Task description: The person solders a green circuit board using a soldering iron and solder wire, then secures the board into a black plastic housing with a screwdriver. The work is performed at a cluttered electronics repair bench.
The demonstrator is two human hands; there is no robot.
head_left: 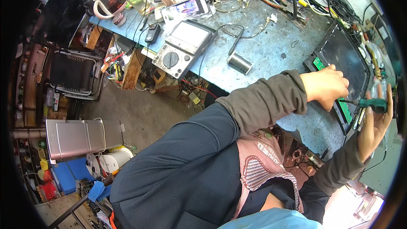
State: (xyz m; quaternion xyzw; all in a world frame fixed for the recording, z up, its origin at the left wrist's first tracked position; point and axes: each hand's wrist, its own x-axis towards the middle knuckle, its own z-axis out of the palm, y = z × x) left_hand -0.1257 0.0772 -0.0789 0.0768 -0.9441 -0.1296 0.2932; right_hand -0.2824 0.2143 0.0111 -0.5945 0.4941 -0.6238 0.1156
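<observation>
Indoors, at a cluttered blue bench [265,53], left hand [326,85] curls, hold unclear; right hand [375,126], spread, touches screwdriver [374,104].

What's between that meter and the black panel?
The head view shows a wire spool, a black corded probe and small dark bits on the blue bench between the meter and the panel.

Left forearm [267,101] crosses the surface's [265,55] front edge; left hand [325,87] curled. Right hand [375,129] upright, fingers extended, near right end.
</observation>
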